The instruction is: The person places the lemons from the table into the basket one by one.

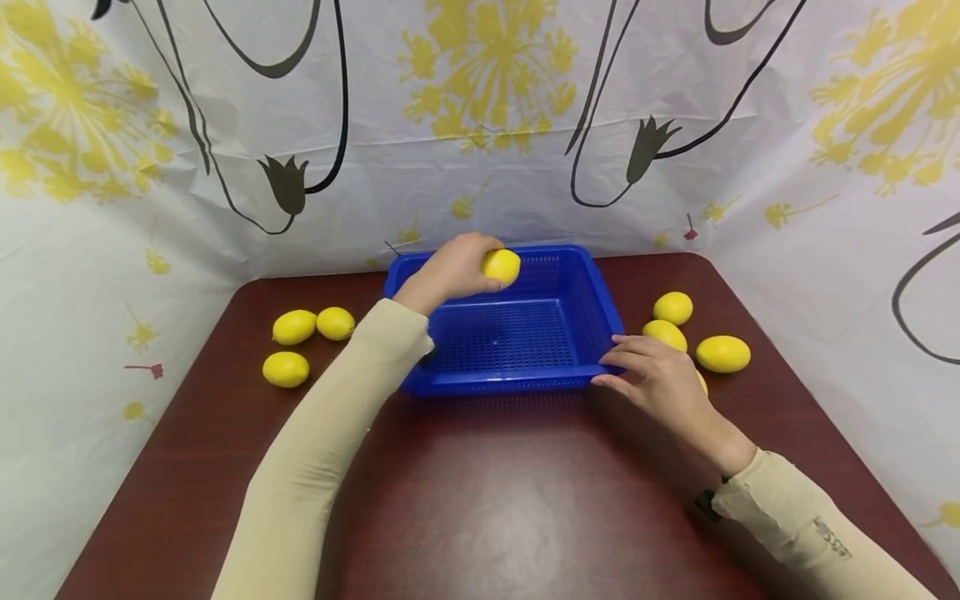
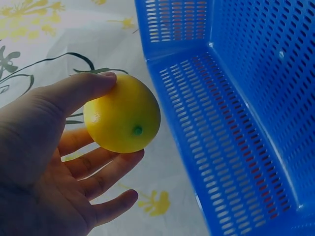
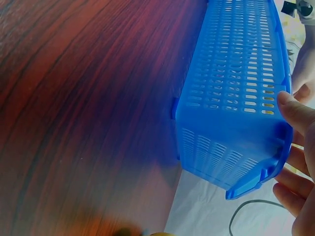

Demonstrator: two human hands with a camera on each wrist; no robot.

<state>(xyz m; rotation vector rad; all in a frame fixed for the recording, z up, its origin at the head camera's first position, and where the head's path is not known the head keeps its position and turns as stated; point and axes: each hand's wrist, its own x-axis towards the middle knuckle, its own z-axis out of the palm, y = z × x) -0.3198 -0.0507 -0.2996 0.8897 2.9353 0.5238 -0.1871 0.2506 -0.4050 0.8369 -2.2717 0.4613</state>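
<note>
A blue plastic basket [image 1: 495,385] with slotted walls stands at the back of the table; its visible floor is bare. Over its far left part, my left hand [image 1: 459,271] holds a yellow lemon [image 1: 501,267] between thumb and fingers. In the left wrist view the lemon [image 2: 123,115] shows a small green tip, with the basket [image 2: 216,123] beside it. My right hand [image 1: 660,379] grips the basket's near right corner, the thumb on the near side and the fingers over the rim. The right wrist view shows that hand [image 3: 300,162] at the basket's rim [image 3: 288,132].
Left of the basket lie three lemons, one of them [image 1: 286,369] nearer the front. To its right are several more, including one lemon [image 1: 723,354] near the table's right side and one partly behind my right hand. A patterned white sheet [image 1: 360,208] hangs around the dark red table [image 1: 465,500].
</note>
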